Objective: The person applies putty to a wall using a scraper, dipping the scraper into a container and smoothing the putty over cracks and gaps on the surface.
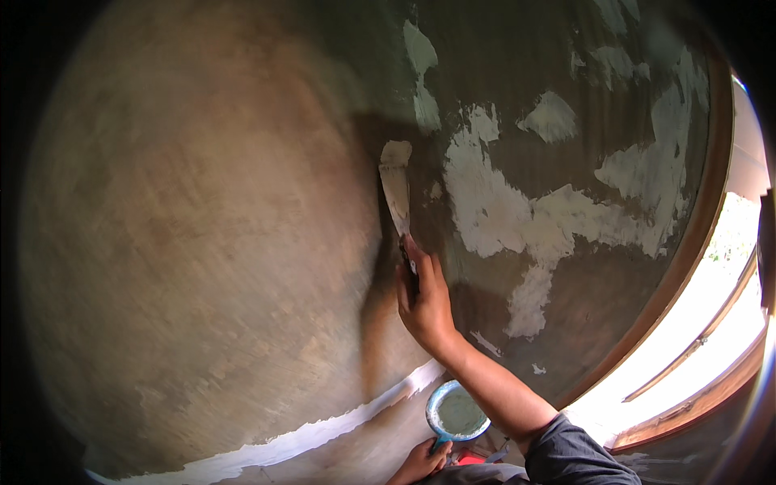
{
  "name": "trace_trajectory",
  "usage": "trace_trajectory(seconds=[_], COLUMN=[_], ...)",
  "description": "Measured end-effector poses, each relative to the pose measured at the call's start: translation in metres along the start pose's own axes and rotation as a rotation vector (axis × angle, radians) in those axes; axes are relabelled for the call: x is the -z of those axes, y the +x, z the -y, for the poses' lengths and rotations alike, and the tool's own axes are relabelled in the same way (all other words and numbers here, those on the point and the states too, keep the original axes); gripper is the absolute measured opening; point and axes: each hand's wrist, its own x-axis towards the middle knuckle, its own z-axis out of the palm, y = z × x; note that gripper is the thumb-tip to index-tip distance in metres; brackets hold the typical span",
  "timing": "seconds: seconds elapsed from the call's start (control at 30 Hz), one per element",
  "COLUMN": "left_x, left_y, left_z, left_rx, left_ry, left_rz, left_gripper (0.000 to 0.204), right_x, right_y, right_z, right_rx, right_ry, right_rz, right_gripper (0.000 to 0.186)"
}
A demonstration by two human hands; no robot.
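The right hand [427,305] is wrapped around the handle of a flat, pale-coated metal putty knife [398,206], its blade up at the rough grey-brown wall [210,242], left of ragged whitish filler patches [487,204]. Lower down, I see the left hand [423,461] gripping a round, blue-rimmed pan [431,411] of pale paste [460,413].

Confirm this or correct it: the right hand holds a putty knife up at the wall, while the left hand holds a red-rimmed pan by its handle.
The colour is wrong: in the head view, the pan that the left hand holds by its handle is blue-rimmed. The right hand does hold a putty knife up at the wall.
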Motion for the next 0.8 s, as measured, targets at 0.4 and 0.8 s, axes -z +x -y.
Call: trace_trajectory(seconds=[0.4, 0.8], left_x=[0.001, 0.007], left_y=[-0.002, -0.005], left_z=[0.018, -0.009], left_rx=[-0.038, 0.099], left_ry=[0.023, -0.116], left_rz=[0.017, 0.086], left_gripper=[0.036, 0.030], right_x=[0.001, -0.005], right_y=[0.012, 0.011], right_z=[-0.002, 0.013], right_rx=[0.100, 0.134], right_ry=[-0.013, -0.064], right_rz=[-0.066, -0.059], right_gripper=[0.047, 0.052])
